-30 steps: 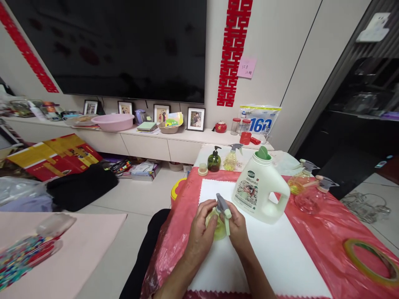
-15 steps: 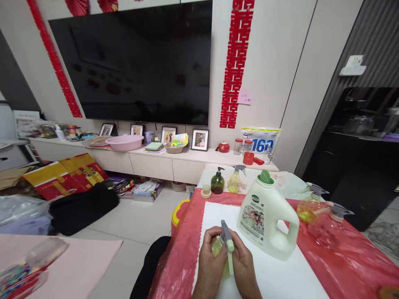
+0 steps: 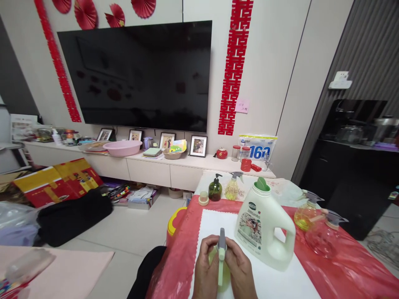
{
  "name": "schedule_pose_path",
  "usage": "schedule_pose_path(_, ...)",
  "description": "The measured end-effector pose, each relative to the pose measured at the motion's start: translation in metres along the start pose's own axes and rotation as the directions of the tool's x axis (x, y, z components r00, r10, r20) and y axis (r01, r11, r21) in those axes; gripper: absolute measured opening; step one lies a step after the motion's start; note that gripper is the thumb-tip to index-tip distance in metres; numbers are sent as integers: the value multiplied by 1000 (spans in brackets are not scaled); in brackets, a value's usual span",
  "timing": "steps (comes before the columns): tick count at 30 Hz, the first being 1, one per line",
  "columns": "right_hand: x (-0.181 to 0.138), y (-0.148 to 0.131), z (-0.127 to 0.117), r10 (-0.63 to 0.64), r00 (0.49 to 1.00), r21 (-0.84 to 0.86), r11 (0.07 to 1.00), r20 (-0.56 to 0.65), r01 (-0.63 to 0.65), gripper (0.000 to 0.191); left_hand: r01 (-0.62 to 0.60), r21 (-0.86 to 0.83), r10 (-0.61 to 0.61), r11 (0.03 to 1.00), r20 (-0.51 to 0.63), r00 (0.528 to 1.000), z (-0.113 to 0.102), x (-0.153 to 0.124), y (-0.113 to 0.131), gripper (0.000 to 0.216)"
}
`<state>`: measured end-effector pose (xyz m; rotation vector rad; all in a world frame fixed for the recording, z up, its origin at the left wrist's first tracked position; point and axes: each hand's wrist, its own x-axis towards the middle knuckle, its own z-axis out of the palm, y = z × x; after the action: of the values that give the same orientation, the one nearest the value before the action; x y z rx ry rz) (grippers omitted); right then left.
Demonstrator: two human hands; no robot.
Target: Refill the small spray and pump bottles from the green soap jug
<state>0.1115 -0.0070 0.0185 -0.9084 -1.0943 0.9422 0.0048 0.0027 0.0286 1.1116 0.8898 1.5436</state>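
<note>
On my feed, the left hand and the right hand curl around a trigger spray bottle, holding it from both sides. I see its grey sprayer top upright between the two sets of fingers, and its pale green trigger hanging between the thumbs. Most of the bottle's body is hidden, so I cannot tell whether its base touches the white mat. A pale green handled jug stands near the right hand.
</note>
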Motion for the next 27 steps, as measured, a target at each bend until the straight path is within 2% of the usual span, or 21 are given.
schedule_pose_path(5,-2,3,-1,24,998,66,997,56,-28,34,15,-174,-5,985,53,999,-2,-2,-1,54)
schedule_pose_path(8,-2,4,-2,32,997,56,998,72,-36,35,3,-214,8,977,51,999,-4,-2,-3,55)
schedule_pose_path(14,0,6,-1,-10,999,55,998,44,8,36,-70,-2,70,998,52,996,-8,-2,-7,38)
schedule_pose_path(16,0,7,-2,-10,999,48,999,42,8,36,-81,46,80,996,11,997,-6,-3,-11,37)
schedule_pose_path(19,0,4,-2,-29,998,28,999,52,28,34,-37,25,39,999,-48,998,-4,-6,-16,39)
schedule_pose_path(22,0,2,-1,-51,997,22,999,54,49,32,-11,-4,11,1000,-18,1000,-4,-7,-17,41)
schedule_pose_path(27,0,1,1,-28,999,58,998,40,26,34,-51,-1,51,999,-11,999,-3,-4,-11,35)
